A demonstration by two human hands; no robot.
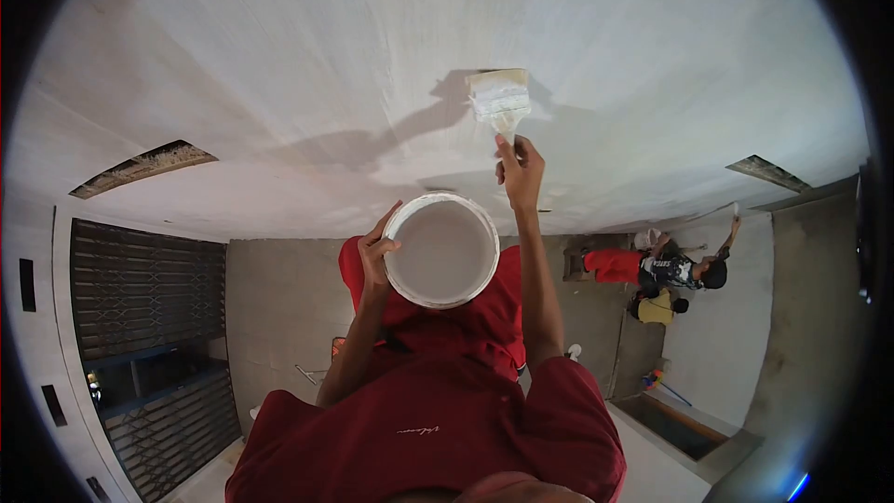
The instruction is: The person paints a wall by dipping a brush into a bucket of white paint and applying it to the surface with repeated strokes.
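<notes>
My right hand (521,170) grips the handle of a wide paintbrush (500,98), its head smeared with white paint. The bristles are at the white wall (372,47), and the brush casts a shadow there. My left hand (375,247) is wrapped round the left side of a round white bucket (400,286), thumb over the rim. Inside the bucket is pale, whitish liquid (442,247). The bucket is held in front of my red trousers, below and left of the brush.
A dark metal folding gate (149,284) stands at the left. Rectangular openings (144,168) cut into the wall at left and right. At the right, a person in red trousers (661,268) reaches up to the wall, near another person in yellow (656,307).
</notes>
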